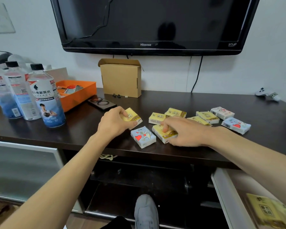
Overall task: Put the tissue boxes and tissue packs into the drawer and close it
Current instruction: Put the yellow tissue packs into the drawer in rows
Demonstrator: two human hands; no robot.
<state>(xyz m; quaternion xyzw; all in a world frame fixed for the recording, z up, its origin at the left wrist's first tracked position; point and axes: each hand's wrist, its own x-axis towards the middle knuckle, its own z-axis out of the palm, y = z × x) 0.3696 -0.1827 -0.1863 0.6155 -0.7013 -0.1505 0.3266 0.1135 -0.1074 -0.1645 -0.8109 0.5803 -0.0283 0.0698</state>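
Note:
Several small tissue packs lie on the dark TV cabinet top (pixel 188 103). My left hand (pixel 116 123) is closed around a yellow tissue pack (pixel 132 115). My right hand (pixel 183 131) rests on another yellow pack (pixel 163 135), fingers curled over its top and thumb at its near edge. Between the two lies a blue-white pack with a red heart (pixel 143 137). More yellow packs (pixel 157 118) (pixel 207 116) and two patterned white packs (pixel 222 112) (pixel 236 125) lie to the right. The open white drawer (pixel 224 192) at the lower right holds a large yellow tissue pack (pixel 269 210).
Water bottles (pixel 45 96) stand at the left, with an orange tray (pixel 79 95), a phone (pixel 102 103) and an open cardboard box (pixel 121 78) behind. A wall TV (pixel 152 23) hangs above. My shoe (pixel 146 210) is below, by the dark lower shelf.

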